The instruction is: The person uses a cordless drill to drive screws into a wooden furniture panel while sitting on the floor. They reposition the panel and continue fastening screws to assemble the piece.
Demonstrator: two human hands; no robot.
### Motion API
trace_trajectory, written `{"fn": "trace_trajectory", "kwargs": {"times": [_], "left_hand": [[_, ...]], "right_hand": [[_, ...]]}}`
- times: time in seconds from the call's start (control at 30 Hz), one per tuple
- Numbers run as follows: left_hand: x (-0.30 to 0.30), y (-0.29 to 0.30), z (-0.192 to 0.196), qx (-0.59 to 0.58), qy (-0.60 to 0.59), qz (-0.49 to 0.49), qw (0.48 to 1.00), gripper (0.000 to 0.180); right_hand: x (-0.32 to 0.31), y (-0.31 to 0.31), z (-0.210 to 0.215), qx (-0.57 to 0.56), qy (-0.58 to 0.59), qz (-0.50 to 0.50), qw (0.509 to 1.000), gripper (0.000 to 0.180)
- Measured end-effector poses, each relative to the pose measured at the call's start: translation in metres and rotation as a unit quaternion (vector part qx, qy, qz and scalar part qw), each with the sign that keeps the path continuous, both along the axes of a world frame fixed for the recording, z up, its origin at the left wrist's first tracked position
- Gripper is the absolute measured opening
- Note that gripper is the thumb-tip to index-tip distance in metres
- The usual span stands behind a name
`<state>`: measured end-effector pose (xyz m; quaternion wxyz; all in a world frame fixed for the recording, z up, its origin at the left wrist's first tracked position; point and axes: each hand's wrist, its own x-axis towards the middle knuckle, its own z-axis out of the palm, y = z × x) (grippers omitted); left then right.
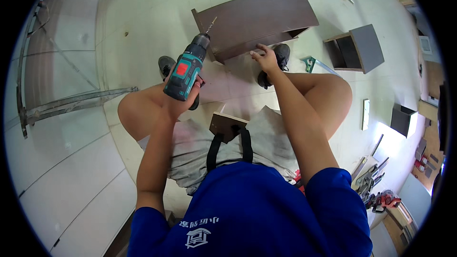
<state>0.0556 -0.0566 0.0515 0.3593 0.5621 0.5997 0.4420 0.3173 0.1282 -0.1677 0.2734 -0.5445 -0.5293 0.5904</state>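
My left hand (191,99) is wrapped round the grip of a teal-and-black cordless drill (187,72). A twist bit (212,25) sits in the drill's chuck, pointing up and to the right, toward a dark brown wooden cabinet piece (261,15) on the floor. From this view I cannot tell whether the bit touches the wood. My right hand (268,60) is empty, with thumb and fingers apart, by the near edge of the cabinet piece. Whether its fingertips touch that edge is unclear.
A small open brown box (369,47) lies to the right, with a green-handled square (310,64) beside my right shoe (282,56). Farther right are a dark box (403,120) and a red power saw (386,201). A metal frame (78,103) stands at left.
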Motion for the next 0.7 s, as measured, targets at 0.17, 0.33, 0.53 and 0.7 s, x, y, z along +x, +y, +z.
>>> {"fn": "trace_trajectory", "kwargs": {"times": [0.17,0.33,0.53,0.7], "left_hand": [[-0.027,0.023,-0.009,-0.05,0.038,-0.067,0.996,0.032],[-0.045,0.038,-0.052,-0.015,0.079,-0.043,0.996,0.029],[-0.045,0.045,-0.056,-0.081,0.135,-0.038,0.987,0.033],[-0.041,0.047,-0.05,-0.08,0.15,-0.028,0.985,0.037]], "right_hand": [[-0.018,0.02,-0.016,-0.086,0.125,0.026,0.988,0.058],[-0.032,0.028,-0.021,-0.13,0.173,0.03,0.976,0.041],[-0.025,0.038,-0.034,-0.178,0.168,0.041,0.969,0.03],[-0.024,0.039,-0.041,-0.177,0.203,0.03,0.963,0.025]]}}
